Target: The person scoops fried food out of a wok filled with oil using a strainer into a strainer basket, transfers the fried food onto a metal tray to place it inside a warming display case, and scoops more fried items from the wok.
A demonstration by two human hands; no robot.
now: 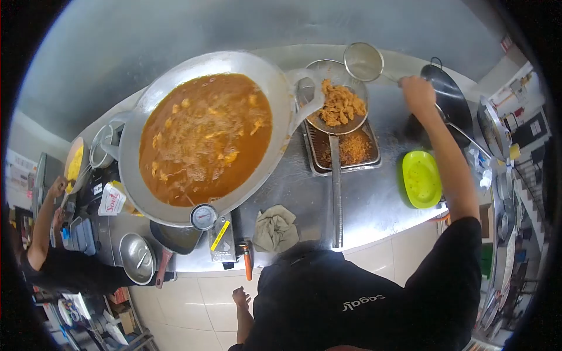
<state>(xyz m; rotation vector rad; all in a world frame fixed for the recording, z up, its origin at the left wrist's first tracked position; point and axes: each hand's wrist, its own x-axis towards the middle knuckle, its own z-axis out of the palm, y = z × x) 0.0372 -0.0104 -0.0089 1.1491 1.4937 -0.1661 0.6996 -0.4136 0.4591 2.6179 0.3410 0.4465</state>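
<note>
My right hand (417, 93) is closed around the handle of a round mesh skimmer (363, 62), held up at the back of the counter. Just left of the skimmer, a long-handled strainer (335, 146) holds brown fried pieces (339, 106) and rests over a tray with a rack (374, 162). A huge metal wok (257, 181) is filled with bubbling brown oil (205, 140), where several pieces are frying. A dial thermometer (204, 216) sits at the wok's near rim. My left hand (241, 297) hangs low beside my body, loosely curled with fingers partly apart and nothing visible in it.
A green plate (421, 180) lies on the right, below a dark wok (448, 93). Near the front edge are a crumpled cloth (276, 229), an orange-handled tool (247, 266), a pan (175, 237) and a metal bowl (137, 257). Another person's arm (44, 228) works at far left.
</note>
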